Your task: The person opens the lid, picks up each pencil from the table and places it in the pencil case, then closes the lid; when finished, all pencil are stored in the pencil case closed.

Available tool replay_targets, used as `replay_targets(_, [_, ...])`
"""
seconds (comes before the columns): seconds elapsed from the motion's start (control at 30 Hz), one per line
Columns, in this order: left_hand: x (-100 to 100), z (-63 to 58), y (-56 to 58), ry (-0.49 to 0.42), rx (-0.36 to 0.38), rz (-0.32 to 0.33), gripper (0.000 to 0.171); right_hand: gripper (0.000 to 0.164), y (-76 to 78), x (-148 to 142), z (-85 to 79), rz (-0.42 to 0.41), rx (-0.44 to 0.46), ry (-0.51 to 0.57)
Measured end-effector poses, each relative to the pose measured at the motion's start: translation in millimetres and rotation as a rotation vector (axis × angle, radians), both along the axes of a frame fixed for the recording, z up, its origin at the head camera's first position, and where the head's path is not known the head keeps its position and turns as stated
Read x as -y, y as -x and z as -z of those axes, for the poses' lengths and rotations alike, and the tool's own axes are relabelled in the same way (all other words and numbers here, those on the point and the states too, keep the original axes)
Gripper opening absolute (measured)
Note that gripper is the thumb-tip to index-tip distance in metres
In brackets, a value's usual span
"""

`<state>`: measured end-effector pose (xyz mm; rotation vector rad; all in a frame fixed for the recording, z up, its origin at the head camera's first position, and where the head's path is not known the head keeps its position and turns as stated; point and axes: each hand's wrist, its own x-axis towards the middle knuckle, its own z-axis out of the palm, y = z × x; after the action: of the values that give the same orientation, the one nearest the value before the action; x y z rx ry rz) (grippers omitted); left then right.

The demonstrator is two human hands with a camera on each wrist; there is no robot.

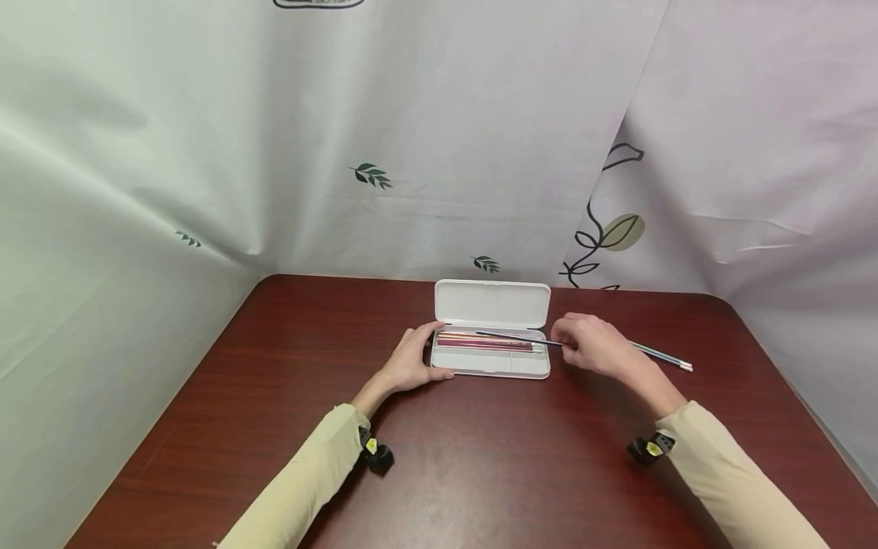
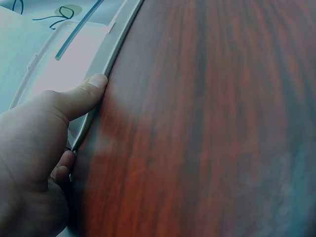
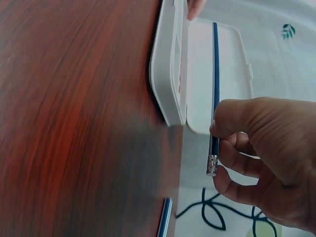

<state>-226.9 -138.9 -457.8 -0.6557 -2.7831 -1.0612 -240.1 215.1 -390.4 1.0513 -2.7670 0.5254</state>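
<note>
A white pencil case (image 1: 473, 361) lies with its lid (image 1: 492, 303) raised at the far side of the table. Several red and yellowish pencils (image 1: 473, 342) fill its back compartment. My left hand (image 1: 409, 364) grips the case's left end, thumb along the front edge, the other fingers partly hidden behind the end. Between thumb and fingertips, my right hand (image 1: 595, 345) pinches a dark blue pencil (image 3: 216, 74) near its silver end. In the head view, that pencil reaches leftward over the case, above the others.
Blue pencils (image 1: 661, 355) with whitish ends lie on the dark red wooden table (image 1: 480, 457), right of the case and partly behind my right hand. A pale curtain (image 1: 439, 152) with leaf prints hangs behind the table and along its sides.
</note>
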Motion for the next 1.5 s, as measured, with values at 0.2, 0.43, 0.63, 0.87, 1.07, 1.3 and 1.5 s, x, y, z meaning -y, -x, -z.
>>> replay_targets(0.2, [0.5, 1.7, -0.4, -0.003, -0.038, 0.007, 0.089, 0.022, 5.5, 17.6, 3.0, -0.015, 0.012, -0.018])
replay_targets(0.43, [0.5, 0.9, 0.7, 0.003, -0.005, 0.004, 0.090, 0.021, 11.3, 33.8, 5.7, -0.045, 0.021, -0.036])
replay_targets(0.63, [0.5, -0.2, 0.2, 0.013, 0.013, -0.003, 0.090, 0.020, 15.4, 45.0, 6.4, -0.061, 0.034, -0.051])
replay_targets(0.87, [0.4, 0.9, 1.0, 0.020, 0.025, -0.009, 0.089, 0.020, 17.5, 54.7, 5.8, -0.059, 0.042, -0.079])
replay_targets(1.07, [-0.1, 0.3, 0.9, 0.017, 0.012, -0.004, 0.089, 0.020, 20.1, 61.7, 6.3, -0.089, 0.023, -0.087])
replay_targets(1.3, [0.9, 2.5, 1.9, 0.017, -0.026, 0.002, 0.089, 0.021, 22.3, 66.5, 7.3, -0.106, 0.020, -0.086])
replay_targets(1.5, [1.2, 1.7, 1.4, 0.020, 0.018, -0.005, 0.090, 0.018, 22.6, 67.2, 7.3, -0.105, 0.026, -0.051])
